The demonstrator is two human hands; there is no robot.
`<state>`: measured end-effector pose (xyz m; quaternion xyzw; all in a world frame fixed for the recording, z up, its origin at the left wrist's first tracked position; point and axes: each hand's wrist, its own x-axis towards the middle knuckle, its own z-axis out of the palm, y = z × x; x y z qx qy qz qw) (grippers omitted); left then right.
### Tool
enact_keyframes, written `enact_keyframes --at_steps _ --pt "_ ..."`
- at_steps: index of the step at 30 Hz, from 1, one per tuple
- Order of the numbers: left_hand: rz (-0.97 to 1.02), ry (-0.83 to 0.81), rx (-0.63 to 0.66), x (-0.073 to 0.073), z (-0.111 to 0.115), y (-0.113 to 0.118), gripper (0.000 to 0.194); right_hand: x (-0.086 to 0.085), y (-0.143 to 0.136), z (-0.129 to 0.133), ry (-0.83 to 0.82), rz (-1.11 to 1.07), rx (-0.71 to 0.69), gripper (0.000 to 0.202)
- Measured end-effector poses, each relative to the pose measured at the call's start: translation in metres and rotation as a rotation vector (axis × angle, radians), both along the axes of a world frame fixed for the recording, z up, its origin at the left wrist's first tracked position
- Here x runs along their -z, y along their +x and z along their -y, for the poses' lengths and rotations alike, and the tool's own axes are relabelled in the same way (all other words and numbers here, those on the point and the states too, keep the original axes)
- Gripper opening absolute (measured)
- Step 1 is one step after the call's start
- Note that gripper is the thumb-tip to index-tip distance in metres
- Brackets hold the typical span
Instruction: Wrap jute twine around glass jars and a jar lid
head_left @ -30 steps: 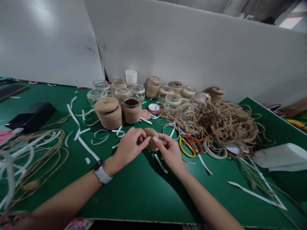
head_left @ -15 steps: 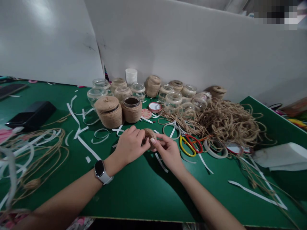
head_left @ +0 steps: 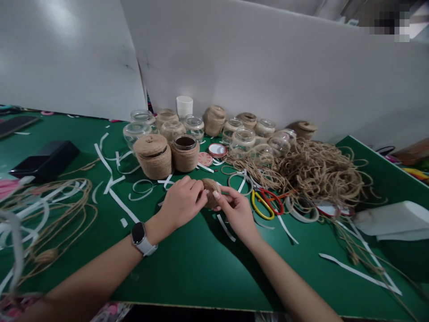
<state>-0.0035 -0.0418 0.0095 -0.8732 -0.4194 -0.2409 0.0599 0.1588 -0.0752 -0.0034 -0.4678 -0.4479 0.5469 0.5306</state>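
Several white strips (head_left: pixel 17 248) between eight and nine o'clock run out of view. At the dial's centre, your left hand (head_left: pixel 182 202) pinches a twine-wound disc (head_left: pixel 210 188), fingertips partly hidden; your right hand (head_left: pixel 237 214) grips its right side, covering some. The scissors (head_left: pixel 258 206) toward three o'clock show indistinct blades.

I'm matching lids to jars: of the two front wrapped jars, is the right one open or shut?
Open: the right wrapped jar has no lid on; its bare glass rim shows.
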Motion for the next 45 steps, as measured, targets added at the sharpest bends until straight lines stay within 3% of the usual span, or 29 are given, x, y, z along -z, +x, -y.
enact_keyframes --at_steps 8,19,28,33,45 --pt "0.233 -0.278 -0.023 -0.0016 0.0011 0.0008 0.025 -0.0015 0.0023 -0.0010 -0.049 0.031 0.018 0.049" --pt "0.345 -0.438 -0.015 -0.0018 -0.0030 -0.0003 0.027 -0.0023 0.0039 -0.0002 -0.046 0.002 0.011 0.047" --pt "0.402 -0.530 -0.047 -0.0009 -0.0045 -0.0001 0.031 0.0008 0.0037 -0.0005 -0.051 -0.024 0.016 0.047" --pt "0.413 -0.478 -0.053 -0.0057 -0.0022 0.0010 0.027 -0.0027 0.0022 0.0014 -0.069 -0.020 0.044 0.049" --pt "0.418 -0.528 -0.081 -0.0054 -0.0038 0.0011 0.027 -0.0020 0.0017 0.0019 -0.064 -0.034 0.022 0.046"
